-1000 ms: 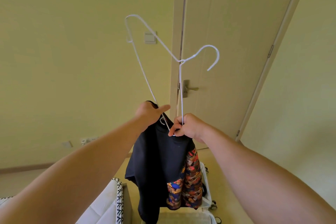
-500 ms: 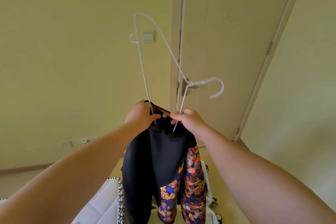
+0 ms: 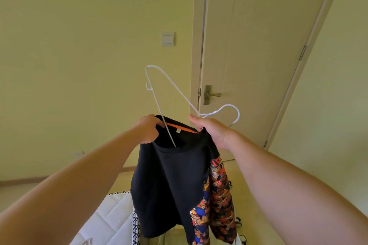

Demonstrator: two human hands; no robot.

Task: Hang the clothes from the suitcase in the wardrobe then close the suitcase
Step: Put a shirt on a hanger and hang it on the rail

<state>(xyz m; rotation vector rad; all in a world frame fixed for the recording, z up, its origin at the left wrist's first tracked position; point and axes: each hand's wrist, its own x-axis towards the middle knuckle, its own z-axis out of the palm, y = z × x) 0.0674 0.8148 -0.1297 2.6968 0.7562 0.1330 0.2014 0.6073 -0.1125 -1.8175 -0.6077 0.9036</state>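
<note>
A black sweatshirt (image 3: 171, 181) with colourful patterned sleeves hangs in front of me, its neck opening held wide. My left hand (image 3: 146, 129) grips the left side of the collar. My right hand (image 3: 213, 131) holds the right side of the collar and the white wire hanger (image 3: 175, 87) near its hook. One end of the hanger sits inside the neck opening; the other end sticks up above the collar. The suitcase is mostly hidden behind the sweatshirt; only small wheels show at the bottom right.
A closed pale door (image 3: 253, 55) with a metal handle (image 3: 211, 94) stands straight ahead. A light switch (image 3: 167, 39) is on the yellow wall to its left. A white quilted bed edge (image 3: 111, 217) lies at the bottom left.
The hanger has slid down into the neck opening, its hook dropping toward my right hand. Both hands have spread the collar wider.
</note>
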